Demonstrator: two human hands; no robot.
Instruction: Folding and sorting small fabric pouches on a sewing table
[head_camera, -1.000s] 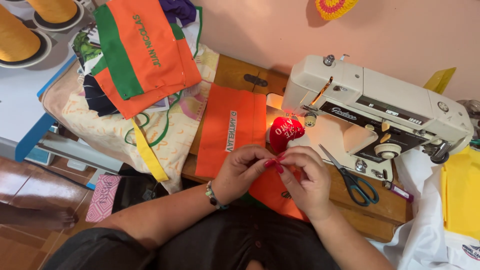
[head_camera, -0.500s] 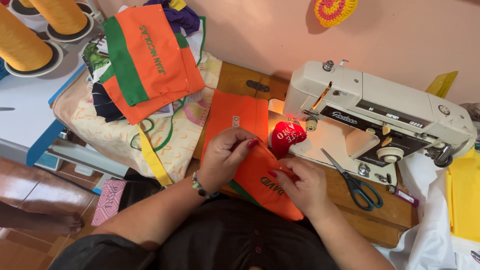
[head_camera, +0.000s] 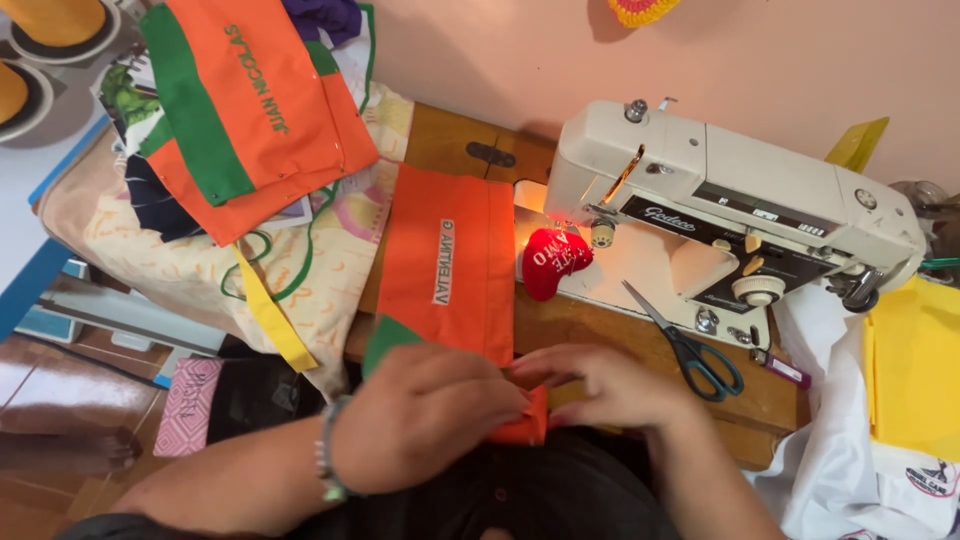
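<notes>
Both hands had dropped toward the near edge of the surface (head_camera: 590, 325) since the earlier frame, drawing the orange cloth's lower end with them. At far left, a pile of orange-and-green fabric pieces (head_camera: 240, 110) lay untouched. The left hand (head_camera: 425, 415) pressed flat on the orange cloth (head_camera: 445, 265), its fingers closed over the folded edge. The right hand (head_camera: 610, 385) pinched the same fold, fingertips meeting the left's. Further right sat a red heart-shaped pincushion (head_camera: 553, 260), scissors (head_camera: 690, 350) and the sewing machine (head_camera: 730, 210). Judged: folding in progress, stitching not begun.
</notes>
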